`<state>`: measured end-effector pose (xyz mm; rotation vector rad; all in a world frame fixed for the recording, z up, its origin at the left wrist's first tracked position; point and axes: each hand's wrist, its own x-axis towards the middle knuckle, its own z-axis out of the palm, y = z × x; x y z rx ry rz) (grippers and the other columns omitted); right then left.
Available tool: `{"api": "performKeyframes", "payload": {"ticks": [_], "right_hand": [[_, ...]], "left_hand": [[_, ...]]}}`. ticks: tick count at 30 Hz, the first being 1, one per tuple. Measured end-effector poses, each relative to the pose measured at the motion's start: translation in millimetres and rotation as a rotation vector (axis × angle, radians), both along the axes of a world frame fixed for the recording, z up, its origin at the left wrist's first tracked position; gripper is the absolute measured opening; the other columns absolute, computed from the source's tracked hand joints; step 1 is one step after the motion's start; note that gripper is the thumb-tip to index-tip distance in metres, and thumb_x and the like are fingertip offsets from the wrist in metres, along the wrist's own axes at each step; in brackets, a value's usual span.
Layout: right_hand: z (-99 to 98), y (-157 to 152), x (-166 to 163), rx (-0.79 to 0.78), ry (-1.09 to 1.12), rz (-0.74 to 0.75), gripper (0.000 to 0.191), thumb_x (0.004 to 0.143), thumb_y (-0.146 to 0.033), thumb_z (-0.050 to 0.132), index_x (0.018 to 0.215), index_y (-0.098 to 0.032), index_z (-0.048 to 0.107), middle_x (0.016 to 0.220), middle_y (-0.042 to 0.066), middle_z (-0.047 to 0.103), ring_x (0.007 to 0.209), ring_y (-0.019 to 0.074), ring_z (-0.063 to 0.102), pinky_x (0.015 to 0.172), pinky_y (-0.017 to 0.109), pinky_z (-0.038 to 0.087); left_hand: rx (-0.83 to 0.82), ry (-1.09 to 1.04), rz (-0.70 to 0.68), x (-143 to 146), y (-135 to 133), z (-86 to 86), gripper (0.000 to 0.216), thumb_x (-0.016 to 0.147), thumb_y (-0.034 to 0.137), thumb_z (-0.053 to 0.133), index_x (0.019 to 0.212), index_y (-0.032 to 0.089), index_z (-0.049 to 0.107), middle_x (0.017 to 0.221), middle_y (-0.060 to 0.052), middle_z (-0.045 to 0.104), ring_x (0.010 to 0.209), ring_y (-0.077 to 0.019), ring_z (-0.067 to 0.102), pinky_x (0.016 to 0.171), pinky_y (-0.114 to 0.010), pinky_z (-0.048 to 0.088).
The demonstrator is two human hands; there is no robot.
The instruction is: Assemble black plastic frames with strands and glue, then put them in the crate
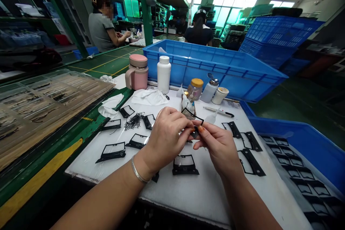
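Observation:
My left hand (168,134) and my right hand (217,145) meet above a white work mat (205,190). Between their fingertips they pinch a small black plastic frame (194,121). Both hands are closed on it. Several more black frames lie flat on the mat, one (185,165) just below my hands, others at left (112,151) and right (250,161). A heap of thin black wire pins (134,120) sits left of my left hand. A silver bangle circles my left wrist.
Behind the mat stand a pink mug (137,72), white bottle (164,74), yellow-lidded jar (196,88) and dispenser bottle (209,88). A large blue crate (215,68) is behind them, a blue tray of frames (302,172) at right, clear trays (40,104) at left. Two people work farther back.

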<state>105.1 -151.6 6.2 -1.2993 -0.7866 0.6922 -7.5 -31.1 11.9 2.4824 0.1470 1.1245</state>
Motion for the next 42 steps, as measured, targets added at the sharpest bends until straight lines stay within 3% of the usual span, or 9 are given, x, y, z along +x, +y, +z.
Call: {"api": "performKeyframes", "payload": {"ticks": [14,18,22,27,35,42], "right_hand": [[0.5,-0.7,-2.4,-0.069,-0.164,-0.026,0.022,0.088,-0.027,0.063,0.107,-0.022,0.073,0.099,0.003,0.074,0.055,0.0075,0.064,0.054,0.019,0.054],[-1.1,-0.2,-0.5,-0.07,-0.102,0.0,0.026,0.087,-0.029,0.065,0.11,-0.021,0.072,0.101,0.005,0.074,0.058,0.0095,0.065,0.054,0.021,0.055],[-3.9,0.4,2.3,-0.046,0.07,0.071,0.029,0.086,-0.033,0.067,0.11,-0.018,0.072,0.102,0.009,0.073,0.074,0.0152,0.069,0.053,0.019,0.055],[-5.5,0.4,5.2,-0.055,0.148,0.115,0.029,0.085,-0.034,0.068,0.109,-0.019,0.073,0.104,0.01,0.072,0.08,0.0169,0.071,0.052,0.017,0.053],[-7.5,0.6,8.1,-0.065,0.202,0.121,0.029,0.082,-0.035,0.07,0.105,-0.019,0.074,0.1,0.01,0.072,0.075,0.0157,0.069,0.05,0.018,0.052],[-3.8,0.3,4.6,-0.069,0.105,0.111,0.03,0.084,-0.033,0.068,0.109,-0.017,0.073,0.102,0.01,0.072,0.078,0.0164,0.069,0.052,0.019,0.053]], "left_hand": [[0.003,0.0,0.003,-0.6,1.5,0.6,0.008,0.089,0.012,0.059,0.086,0.016,0.065,0.084,-0.003,0.068,0.089,-0.0204,0.049,0.083,-0.037,0.044],[-0.02,-0.003,-0.012,-0.6,1.6,2.2,0.01,0.09,0.013,0.058,0.085,0.016,0.066,0.083,-0.004,0.068,0.09,-0.0216,0.05,0.083,-0.038,0.044],[-0.132,0.007,-0.027,-0.7,2.1,2.7,0.01,0.089,0.011,0.06,0.084,0.017,0.067,0.083,-0.003,0.068,0.091,-0.0215,0.052,0.082,-0.037,0.045],[-0.234,0.029,-0.015,0.2,3.0,0.8,0.011,0.085,0.009,0.064,0.083,0.018,0.069,0.083,-0.002,0.068,0.091,-0.0206,0.054,0.081,-0.035,0.045],[-0.213,0.049,0.002,1.0,2.4,2.0,0.01,0.084,0.009,0.064,0.082,0.017,0.069,0.081,-0.002,0.068,0.09,-0.0203,0.054,0.08,-0.034,0.045],[-0.15,0.036,0.013,0.2,0.0,3.5,0.009,0.084,0.009,0.064,0.08,0.017,0.067,0.082,-0.002,0.068,0.089,-0.0206,0.052,0.08,-0.035,0.045]]}}
